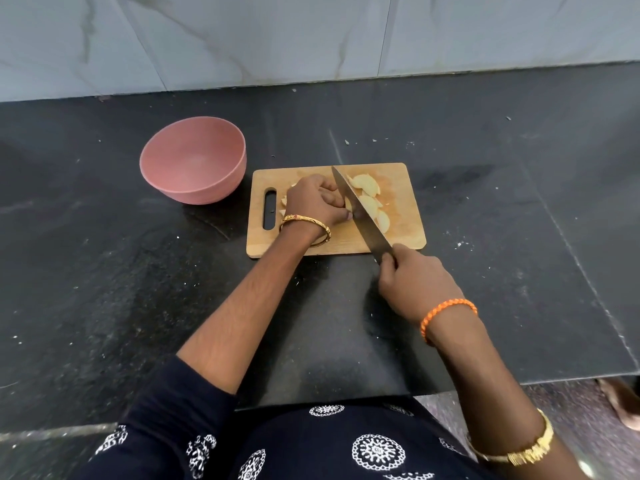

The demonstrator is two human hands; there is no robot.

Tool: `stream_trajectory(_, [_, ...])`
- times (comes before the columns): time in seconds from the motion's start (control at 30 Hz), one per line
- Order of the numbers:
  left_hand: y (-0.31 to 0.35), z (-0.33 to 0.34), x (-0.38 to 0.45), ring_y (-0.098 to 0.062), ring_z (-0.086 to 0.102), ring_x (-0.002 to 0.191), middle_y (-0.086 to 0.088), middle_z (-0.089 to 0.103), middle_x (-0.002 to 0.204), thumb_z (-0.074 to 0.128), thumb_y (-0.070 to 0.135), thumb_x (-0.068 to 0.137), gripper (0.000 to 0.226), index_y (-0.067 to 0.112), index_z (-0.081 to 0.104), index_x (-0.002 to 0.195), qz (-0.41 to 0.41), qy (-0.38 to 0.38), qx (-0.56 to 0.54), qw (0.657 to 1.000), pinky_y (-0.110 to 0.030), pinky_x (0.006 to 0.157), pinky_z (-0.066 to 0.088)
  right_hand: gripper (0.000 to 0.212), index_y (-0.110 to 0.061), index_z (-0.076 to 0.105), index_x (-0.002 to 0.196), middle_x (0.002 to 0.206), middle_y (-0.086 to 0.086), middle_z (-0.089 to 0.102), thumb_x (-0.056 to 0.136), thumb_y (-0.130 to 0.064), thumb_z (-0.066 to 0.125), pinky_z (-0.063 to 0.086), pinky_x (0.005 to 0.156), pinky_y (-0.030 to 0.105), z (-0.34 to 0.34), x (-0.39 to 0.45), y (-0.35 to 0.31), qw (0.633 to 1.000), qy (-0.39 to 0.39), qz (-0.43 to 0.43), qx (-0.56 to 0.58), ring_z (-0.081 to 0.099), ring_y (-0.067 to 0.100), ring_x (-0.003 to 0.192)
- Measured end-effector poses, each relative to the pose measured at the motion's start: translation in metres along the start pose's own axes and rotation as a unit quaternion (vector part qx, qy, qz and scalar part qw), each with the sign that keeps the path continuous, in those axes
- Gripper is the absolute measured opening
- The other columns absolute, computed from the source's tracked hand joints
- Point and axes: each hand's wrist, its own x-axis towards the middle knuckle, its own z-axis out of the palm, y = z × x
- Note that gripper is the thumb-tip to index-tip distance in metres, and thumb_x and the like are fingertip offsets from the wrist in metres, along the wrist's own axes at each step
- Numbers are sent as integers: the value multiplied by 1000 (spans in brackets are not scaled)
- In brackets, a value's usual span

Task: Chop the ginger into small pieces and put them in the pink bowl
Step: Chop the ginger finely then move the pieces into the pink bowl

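On board [401, 188], pale sliced ginger [367, 188]

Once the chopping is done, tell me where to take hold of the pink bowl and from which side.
Grip the pink bowl at its right rim, the part nearest the cutting board, reaching in from the board side. It stands upright and empty with an open, thin rim, so fingers can probably hook over the edge, thumb outside. The rounded wall offers less purchase.

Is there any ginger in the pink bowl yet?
No, the pink bowl is empty: its bare inside shows. The ginger slices lie on the cutting board.
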Motion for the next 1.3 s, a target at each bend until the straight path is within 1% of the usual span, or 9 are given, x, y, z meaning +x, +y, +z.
stream_trajectory(0.1, [2, -3, 0, -8, 61, 78, 5, 67, 81, 85, 17, 60, 54, 12, 61, 107, -6, -23, 3, 1000, -25, 86, 47, 31, -16, 46, 69, 66, 7, 53, 94, -32, 38, 39, 60, 31, -7, -17, 16, 998, 23, 2, 57, 52, 28, 66])
stream_trajectory(0.27, [5, -5, 2, -9, 57, 82, 1, 66, 87, 80, 15, 67, 50, 15, 62, 113, 20, -72, 30, 997, -8, 61, 41, 31, -11, 56, 73, 62, 7, 56, 93, -31, 42, 38, 57, 29, -10, -15, 23, 992, 28, 11, 119, 54, 29, 68])
stream_trajectory(0.4, [5, -6, 3, -11, 66, 82, -4, 70, 92, 72, 16, 78, 36, 10, 63, 113, 1, -80, -6, 997, -15, 71, 53, 29, -12, 59, 78, 62, 4, 54, 94, -30, 41, 36, 51, 24, -8, -8, 24, 992, 4, 11, 126, 51, 21, 61])
stream_trajectory(0.53, [3, -2, 4, -20, 71, 74, -12, 72, 89, 70, 14, 80, 16, 4, 69, 93, -30, -55, -56, 996, -36, 78, 59, 30, -11, 59, 81, 65, 3, 55, 96, -30, 40, 35, 49, 22, -6, -8, 26, 993, -21, 5, 120, 50, 13, 57])
stream_trajectory(0.67, [3, 0, 7, -18, 72, 68, -9, 73, 81, 72, 12, 76, 6, 7, 71, 79, -50, -34, -43, 997, -36, 76, 59, 32, -10, 59, 82, 66, 4, 56, 96, -31, 40, 36, 50, 22, -2, -6, 27, 993, -4, 6, 121, 51, 15, 58])
stream_trajectory(0.93, [0, 4, 14, -18, 72, 67, -8, 73, 76, 72, 11, 75, 10, 4, 71, 81, -77, -31, -20, 996, -36, 76, 59, 37, -1, 55, 77, 60, 10, 53, 94, -31, 43, 45, 61, 31, -6, 8, 29, 977, 76, 18, 196, 49, 26, 65])
stream_trajectory(1.03, [2, -2, 14, -19, 71, 73, -8, 72, 82, 68, 10, 79, 11, 6, 70, 89, -45, -41, 5, 998, -34, 76, 59, 37, -6, 48, 67, 58, 7, 50, 94, -30, 43, 45, 58, 31, -6, 12, 31, 972, 92, 30, 213, 47, 24, 60])
stream_trajectory(1.17, [4, -13, 12, -8, 60, 73, 0, 67, 90, 77, 16, 71, 35, 13, 65, 104, 78, -82, 127, 985, -14, 66, 48, 37, -14, 45, 61, 55, 3, 49, 95, -29, 42, 37, 55, 28, -3, 15, 37, 969, 102, 40, 221, 50, 27, 69])
stream_trajectory(1.3, [-1, 0, 8, -13, 54, 91, 0, 59, 106, 81, 41, 62, 61, 17, 61, 114, 146, -70, 217, 963, -26, 82, 46, 35, -12, 51, 66, 58, 4, 53, 94, -31, 41, 44, 67, 31, 1, 15, 39, 966, 96, 48, 234, 57, 33, 83])
